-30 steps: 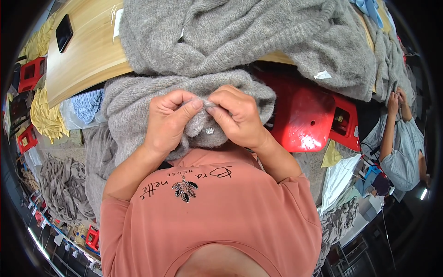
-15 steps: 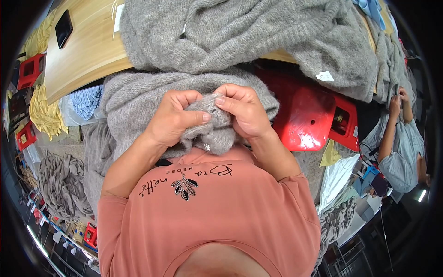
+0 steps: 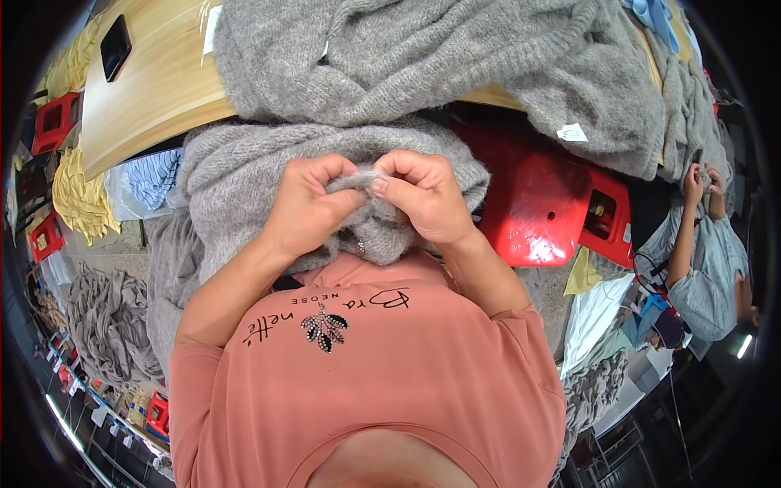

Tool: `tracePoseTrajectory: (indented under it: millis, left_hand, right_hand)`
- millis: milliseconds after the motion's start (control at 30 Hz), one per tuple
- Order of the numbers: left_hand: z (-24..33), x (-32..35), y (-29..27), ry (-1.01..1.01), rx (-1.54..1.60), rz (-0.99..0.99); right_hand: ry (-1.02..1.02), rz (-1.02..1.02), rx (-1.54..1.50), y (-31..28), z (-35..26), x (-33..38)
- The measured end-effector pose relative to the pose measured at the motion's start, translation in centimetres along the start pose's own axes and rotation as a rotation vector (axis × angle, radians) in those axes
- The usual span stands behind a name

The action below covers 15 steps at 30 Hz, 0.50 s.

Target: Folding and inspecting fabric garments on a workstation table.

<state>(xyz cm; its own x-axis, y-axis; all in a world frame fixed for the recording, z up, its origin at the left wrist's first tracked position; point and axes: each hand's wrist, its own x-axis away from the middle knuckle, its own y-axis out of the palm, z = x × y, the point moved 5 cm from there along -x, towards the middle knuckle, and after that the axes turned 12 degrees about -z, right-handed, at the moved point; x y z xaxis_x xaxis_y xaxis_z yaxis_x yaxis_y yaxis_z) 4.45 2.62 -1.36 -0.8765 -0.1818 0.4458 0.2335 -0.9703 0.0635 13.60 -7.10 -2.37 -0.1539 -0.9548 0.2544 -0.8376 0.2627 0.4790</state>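
Observation:
A fuzzy grey knitted garment [image 3: 252, 175] lies bunched across my lap. Close to my chest, my left hand [image 3: 313, 199] pinches a fold of it between thumb and fingers. My right hand [image 3: 423, 195] grips the same knit just beside, thumb and forefinger pressed together. A short stretch of the wool is drawn up between the two hands. Below them hangs a loose bunch of the garment with a small pale, shiny patch. Whether a needle or thread is in my fingers cannot be made out.
More grey knitwear [image 3: 407, 57] covers the wooden table [image 3: 163, 89] ahead, with a white tag [image 3: 572, 132] on it. A black phone [image 3: 115, 47] lies at far left. On the right stands a red plastic stool [image 3: 537, 211]. A co-worker [image 3: 704, 268] handles grey knit at far right.
The bit of knit between my hands has turned over and been drawn tighter, my fingers folding it in. My right hand has shifted slightly left. The co-worker's hands have moved a little.

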Motion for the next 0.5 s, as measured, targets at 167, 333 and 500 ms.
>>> tracePoseTrajectory:
  millis: [167, 333, 500]
  left_hand:
    - [0.0, 0.3, -0.1, 0.057, 0.018, 0.084]
    - [-0.1, 0.5, -0.5, 0.032, 0.074, 0.099]
    - [0.2, 0.4, -0.1, -0.012, 0.051, 0.036]
  right_hand:
    - [-0.266, -0.009, 0.644, 0.4, -1.5, 0.1]
    - [-0.445, 0.004, 0.982, 1.6, -2.1, 0.5]
    - [-0.518, 0.091, 1.107, 1.9, -1.8, 0.4]
